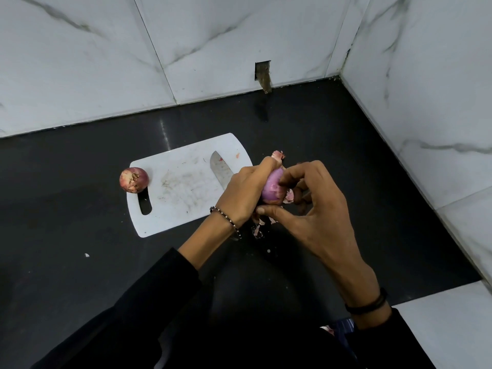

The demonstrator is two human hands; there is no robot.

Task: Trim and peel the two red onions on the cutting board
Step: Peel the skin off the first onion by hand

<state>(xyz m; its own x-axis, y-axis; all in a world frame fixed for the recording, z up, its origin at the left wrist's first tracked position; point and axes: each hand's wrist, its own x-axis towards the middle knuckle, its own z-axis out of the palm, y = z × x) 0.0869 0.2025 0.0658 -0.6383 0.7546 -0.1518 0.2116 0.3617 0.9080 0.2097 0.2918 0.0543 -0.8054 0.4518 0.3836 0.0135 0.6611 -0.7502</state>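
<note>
view: head, looking down at a corner of the table
left grip [245, 193]: the person's left hand, fingers curled round the held onion from its left side, holding it
right grip [316, 217]: the right hand, narrow; thumb pressed under the held onion, curled fingertips on its right side at a loose flap of skin
held onion [274, 189]: between both hands, just beside the right end of the cutting board; its visible face is smooth pale purple, with a tuft of dry skin [278, 155] sticking up above the left fingers
second onion [134, 179]: unpeeled, in its dry red-brown skin, at the left end of the cutting board, by the far end of the handle slot
cutting board [183, 187]: white, scuffed, lying flat on the table
knife [221, 169]: blade flat on the right part of the board, tip pointing away; its near part is hidden behind the left hand
peel scraps [258, 230]: pinkish bits on the table below the hands
table [80, 235]: glossy black
walls [93, 62]: white marbled tile, meeting at a corner
wrists: beaded bracelet [226, 219] on the left, dark band [367, 304] on the right, black sleeves on both
</note>
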